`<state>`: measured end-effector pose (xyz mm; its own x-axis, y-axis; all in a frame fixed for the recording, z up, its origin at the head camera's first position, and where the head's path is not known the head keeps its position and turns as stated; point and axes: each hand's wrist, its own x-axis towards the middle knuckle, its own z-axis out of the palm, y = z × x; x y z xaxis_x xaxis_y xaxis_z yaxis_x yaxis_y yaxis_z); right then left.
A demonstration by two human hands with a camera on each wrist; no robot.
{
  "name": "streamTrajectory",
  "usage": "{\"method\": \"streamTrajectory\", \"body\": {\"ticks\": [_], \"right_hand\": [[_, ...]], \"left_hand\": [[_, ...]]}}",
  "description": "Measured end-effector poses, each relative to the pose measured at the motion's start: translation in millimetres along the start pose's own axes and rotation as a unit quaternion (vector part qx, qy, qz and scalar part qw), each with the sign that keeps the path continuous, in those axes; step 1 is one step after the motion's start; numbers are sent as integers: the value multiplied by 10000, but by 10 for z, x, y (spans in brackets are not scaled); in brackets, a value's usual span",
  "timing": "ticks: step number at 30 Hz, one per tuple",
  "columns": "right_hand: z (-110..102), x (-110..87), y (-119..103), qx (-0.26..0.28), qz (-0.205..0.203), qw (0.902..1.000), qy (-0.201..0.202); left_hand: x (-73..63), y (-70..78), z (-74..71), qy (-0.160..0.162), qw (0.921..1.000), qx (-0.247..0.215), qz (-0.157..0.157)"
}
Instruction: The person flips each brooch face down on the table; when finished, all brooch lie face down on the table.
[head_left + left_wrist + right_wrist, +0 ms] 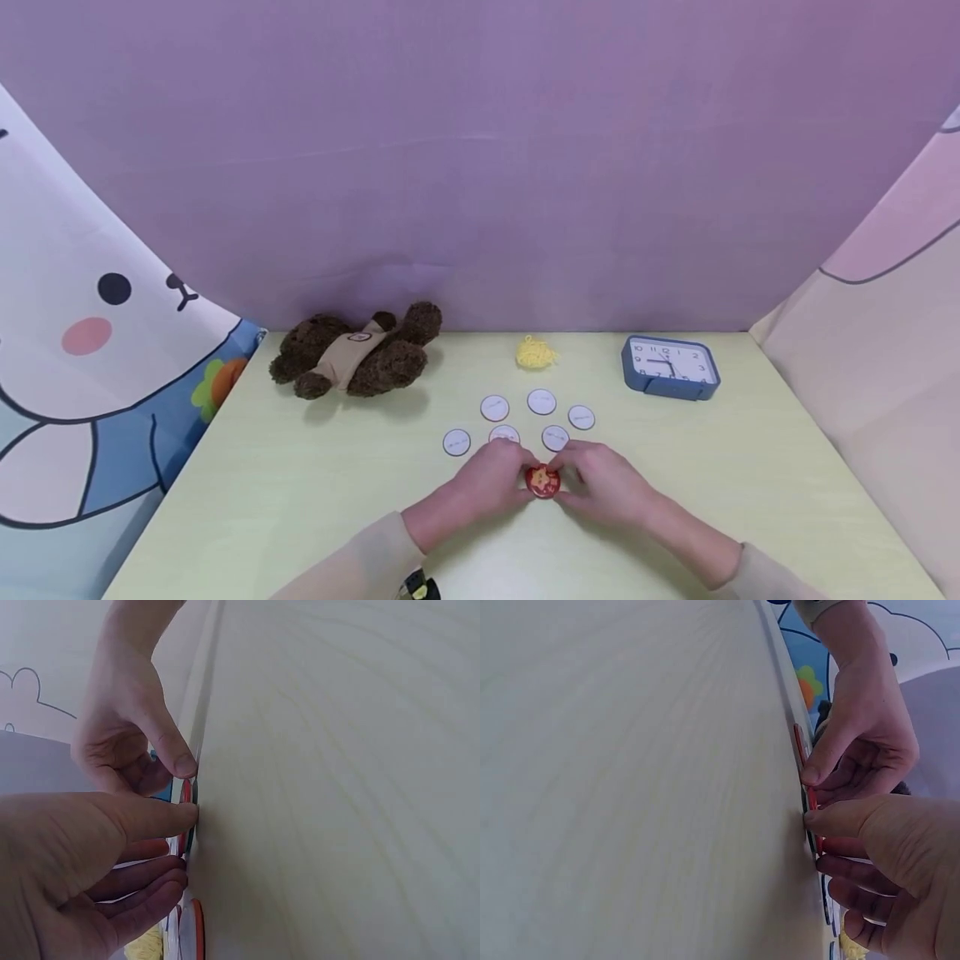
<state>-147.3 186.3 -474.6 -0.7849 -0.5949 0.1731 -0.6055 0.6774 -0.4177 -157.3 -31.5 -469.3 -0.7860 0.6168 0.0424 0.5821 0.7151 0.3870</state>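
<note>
A red round disc (542, 481) with a yellow star on its face lies close over the table near the front middle. My left hand (495, 479) pinches its left side between thumb and fingers, and my right hand (603, 486) pinches the right side. Seen edge-on in the left wrist view, the red disc (186, 792) shows a dark layer along its table side. Just beyond the hands lie several white discs with small print, among them one disc (556, 437) by the right fingers and another (504, 434), partly hidden behind the left hand.
Other white discs (495, 407) lie farther back. A brown teddy bear (360, 350) in a beige shirt lies at the back left. Yellow yarn (535, 353) sits at the back middle, with a blue clock (670, 368) to its right. A purple backdrop (480, 167) rises behind the table (300, 500).
</note>
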Motion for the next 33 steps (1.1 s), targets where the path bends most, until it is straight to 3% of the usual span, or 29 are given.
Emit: {"method": "streamTrajectory", "body": {"ticks": [4, 11, 15, 27, 33], "right_hand": [[19, -14, 11, 152, -25, 9997, 181], [3, -49, 9, 871, 209, 9926, 822], [-37, -37, -11, 1006, 407, 9885, 1052], [-165, 4, -44, 1337, 493, 9788, 1468], [-160, 6, -34, 1469, 454, 9800, 1265]], "left_hand": [[-14, -8, -9, 132, 9996, -246, 5], [-61, -17, -89, 1186, 9890, -848, 249], [-58, -12, -116, 1468, 9842, -902, 419], [-79, -17, -168, 1490, 9827, -873, 677], [-80, -29, -198, 1341, 9870, -654, 597]]}}
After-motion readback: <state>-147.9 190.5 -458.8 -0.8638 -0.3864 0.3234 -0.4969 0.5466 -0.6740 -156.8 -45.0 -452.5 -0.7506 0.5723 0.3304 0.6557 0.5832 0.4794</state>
